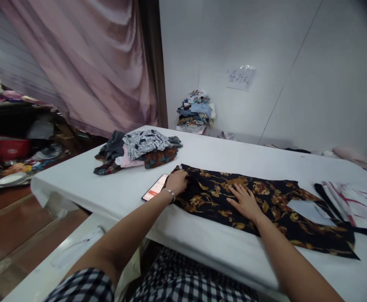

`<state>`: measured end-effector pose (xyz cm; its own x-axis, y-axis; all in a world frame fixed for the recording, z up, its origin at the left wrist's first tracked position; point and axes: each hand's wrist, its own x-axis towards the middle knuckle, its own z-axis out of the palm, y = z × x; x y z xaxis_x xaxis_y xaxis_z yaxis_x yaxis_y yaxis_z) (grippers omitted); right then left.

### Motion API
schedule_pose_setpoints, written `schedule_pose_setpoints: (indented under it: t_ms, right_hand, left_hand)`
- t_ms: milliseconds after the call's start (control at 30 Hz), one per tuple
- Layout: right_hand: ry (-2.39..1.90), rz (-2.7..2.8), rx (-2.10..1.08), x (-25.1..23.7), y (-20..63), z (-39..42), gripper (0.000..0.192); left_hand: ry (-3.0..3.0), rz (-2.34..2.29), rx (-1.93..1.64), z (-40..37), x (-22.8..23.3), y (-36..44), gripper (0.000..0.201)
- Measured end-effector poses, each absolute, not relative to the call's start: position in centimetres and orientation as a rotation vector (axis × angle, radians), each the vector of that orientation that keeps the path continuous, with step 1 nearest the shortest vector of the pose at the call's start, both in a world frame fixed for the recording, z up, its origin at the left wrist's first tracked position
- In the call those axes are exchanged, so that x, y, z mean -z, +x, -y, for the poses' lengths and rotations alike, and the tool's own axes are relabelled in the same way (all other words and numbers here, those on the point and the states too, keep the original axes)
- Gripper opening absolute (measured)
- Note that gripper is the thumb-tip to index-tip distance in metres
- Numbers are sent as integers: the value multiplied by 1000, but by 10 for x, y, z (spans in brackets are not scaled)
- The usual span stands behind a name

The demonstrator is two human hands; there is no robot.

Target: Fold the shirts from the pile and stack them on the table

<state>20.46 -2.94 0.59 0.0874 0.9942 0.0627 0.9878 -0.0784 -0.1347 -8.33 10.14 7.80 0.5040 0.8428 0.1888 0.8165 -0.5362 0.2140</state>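
A black cloth with a gold-brown flower print (271, 201) lies spread flat across the white table (85, 180). My left hand (177, 181), with a bracelet at the wrist, grips the cloth's left end with curled fingers. My right hand (245, 201) rests flat on the middle of the cloth, fingers spread, holding nothing. A phone (155, 187) with a lit screen lies on the table just left of my left hand.
A pile of folded clothes (139, 151) sits at the table's far left. A white cloth with red stripes (353, 203) lies at the right. Another heap of clothes (196, 111) stands by the wall. A pink curtain (101, 63) hangs behind.
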Motion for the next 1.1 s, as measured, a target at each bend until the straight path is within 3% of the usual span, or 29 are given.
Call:
schedule_pose_setpoints:
  t_ms: [167,433,567,667,867,1100]
  right_hand:
    - [-2230,2040,-70,-8,204,30,60]
    - [-2219,2025,-34,-2,207,29,60]
    - [-2213,2030,-9,1,207,28,60]
    - [-2224,2040,-19,-2,207,28,59]
    - [-2268,2015,-253,-34,197,28,61]
    - [-1872,2105,-153,-75,127,4,61]
  left_hand:
    - [2721,-1445,-520,-108,-88,-90,33]
    - [2737,-1406,-509,-64,-65,-122,46]
    - [2713,-1323,-625,-34,-55,-117,38]
    - [2679,-1311,-505,-23,-45,-112,41]
    - [2604,-1307,-506,-18,-38,-120,35]
    - [2664,-1319,-749,-13,-39,-133,36]
